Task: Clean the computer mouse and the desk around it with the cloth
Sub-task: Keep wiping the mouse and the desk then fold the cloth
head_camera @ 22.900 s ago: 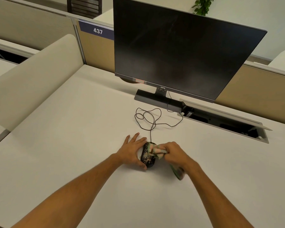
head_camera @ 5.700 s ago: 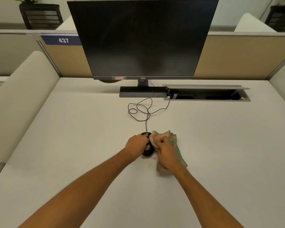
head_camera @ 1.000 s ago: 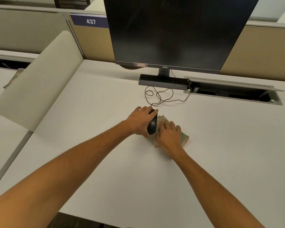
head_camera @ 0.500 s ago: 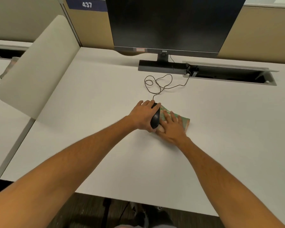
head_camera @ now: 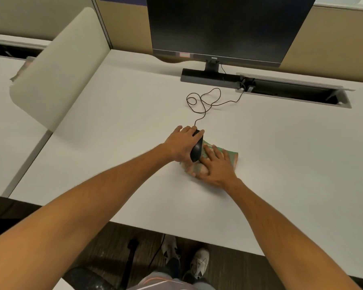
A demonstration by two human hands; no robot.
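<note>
The left hand (head_camera: 181, 143) grips the black computer mouse (head_camera: 196, 149), holding it tilted up on its side on the white desk (head_camera: 113, 126), in front of the monitor (head_camera: 224, 28). Just right of the mouse, the right hand (head_camera: 215, 166) lies open and flat, fingers spread, pressing the green patterned cloth (head_camera: 232, 156) onto the desk. The mouse's cable (head_camera: 205, 101) loops from the mouse toward the monitor's base.
</note>
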